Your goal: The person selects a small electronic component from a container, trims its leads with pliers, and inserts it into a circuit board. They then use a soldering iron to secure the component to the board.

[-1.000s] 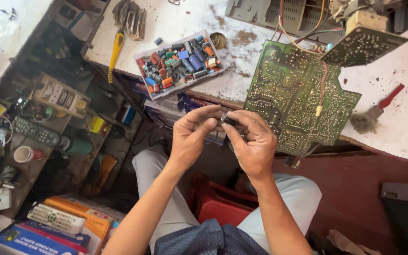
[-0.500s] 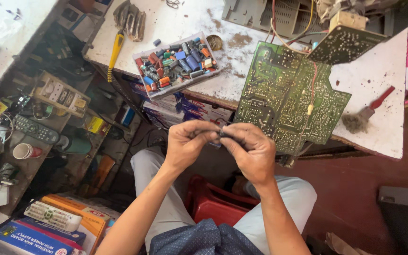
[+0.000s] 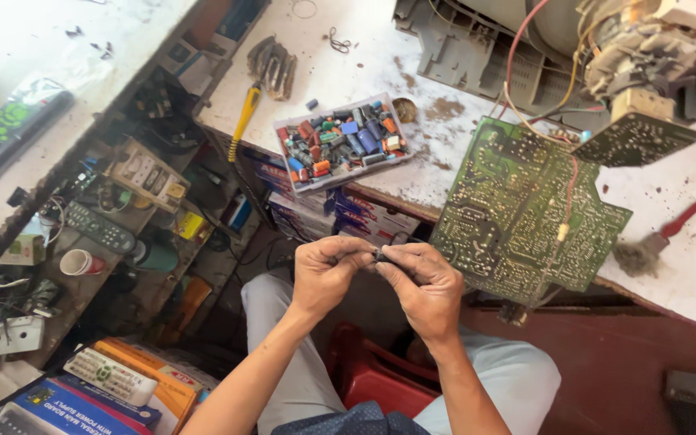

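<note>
Over at 9 o'clock there's a cluttered shelf with a dark remote (image 3: 100, 228) and a paper cup (image 3: 80, 262), nothing your hands are near. Moving right, your left hand (image 3: 325, 272) sits just below the tabletop (image 3: 380, 68) edge, fingers pinched onto a small dark component (image 3: 379, 255). Your right hand (image 3: 424, 286) meets it from the 3 o'clock side, thumb and forefinger clamped on the same part, so both hands are closed on it and it sits right between your fingertips, over your lap.

That part looks tiny and light, stiff-bodied, probably with thin leads that'd bend easily, though it's too small to tell. I'd say grip the body, not the ends, and keep the pinch gentle since it could flick away.

Up at 12 o'clock from your hands is a clear tray (image 3: 341, 143) full of mixed parts. At 2 o'clock the green circuit board (image 3: 525, 217) hangs over the tabletop edge, and a red-handled brush (image 3: 656, 239) lies further right.
</note>
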